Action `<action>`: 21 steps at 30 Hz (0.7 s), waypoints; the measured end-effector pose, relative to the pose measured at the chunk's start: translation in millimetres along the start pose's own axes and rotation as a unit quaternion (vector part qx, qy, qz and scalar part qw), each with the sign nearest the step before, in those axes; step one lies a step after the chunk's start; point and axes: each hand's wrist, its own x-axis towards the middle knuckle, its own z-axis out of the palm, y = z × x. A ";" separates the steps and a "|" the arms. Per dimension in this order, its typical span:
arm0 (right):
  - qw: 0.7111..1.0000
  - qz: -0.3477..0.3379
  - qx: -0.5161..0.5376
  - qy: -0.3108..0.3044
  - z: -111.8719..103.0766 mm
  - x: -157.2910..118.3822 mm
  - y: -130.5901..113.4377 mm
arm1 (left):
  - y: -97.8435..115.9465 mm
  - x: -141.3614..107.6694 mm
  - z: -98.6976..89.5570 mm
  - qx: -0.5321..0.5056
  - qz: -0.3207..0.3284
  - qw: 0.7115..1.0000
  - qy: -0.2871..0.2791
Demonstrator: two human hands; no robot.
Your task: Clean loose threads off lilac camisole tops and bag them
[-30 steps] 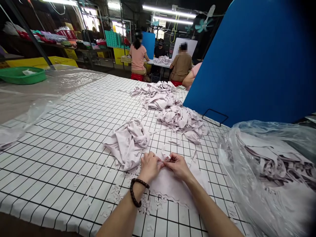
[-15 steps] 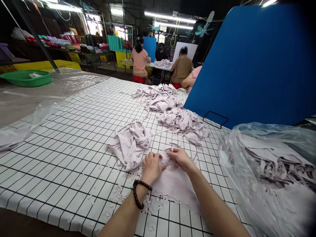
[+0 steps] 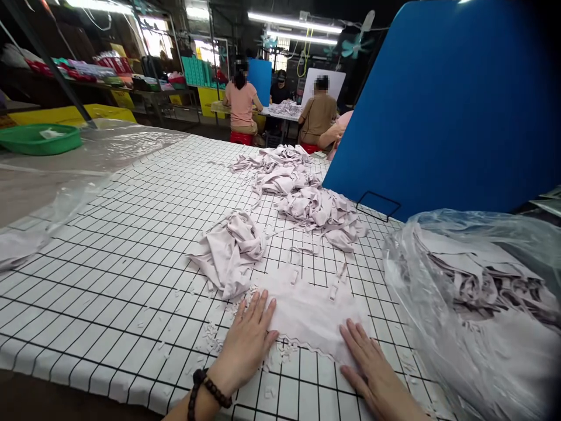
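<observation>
Checked table under fabric heaps, flat pale cloth, scraps

pale garment: smooth matt cloth | bag: glossy clear plastic | blue panel: smooth, matt

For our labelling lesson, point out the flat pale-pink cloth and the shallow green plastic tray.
Flat pale-pink cloth (image 3: 309, 314), head view: its middle.
Shallow green plastic tray (image 3: 46, 147), head view: front wall.
</observation>
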 end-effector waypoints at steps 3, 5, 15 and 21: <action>0.999 0.002 0.029 0.022 -18.5 14.3 -11.0 | -2.5 0.6 -21.8 -0.031 -0.013 0.998 0.045; 0.993 -0.022 0.070 0.087 -39.6 45.3 -40.5 | -10.5 6.0 -40.4 -0.035 -0.097 0.987 0.124; 0.969 -0.063 0.234 0.037 -27.7 272.6 -208.8 | -94.3 17.3 -53.0 -0.031 -0.298 0.943 0.143; 0.919 -0.042 0.388 0.047 -85.5 286.6 -152.1 | -117.7 11.6 -86.0 0.034 -0.364 0.914 0.176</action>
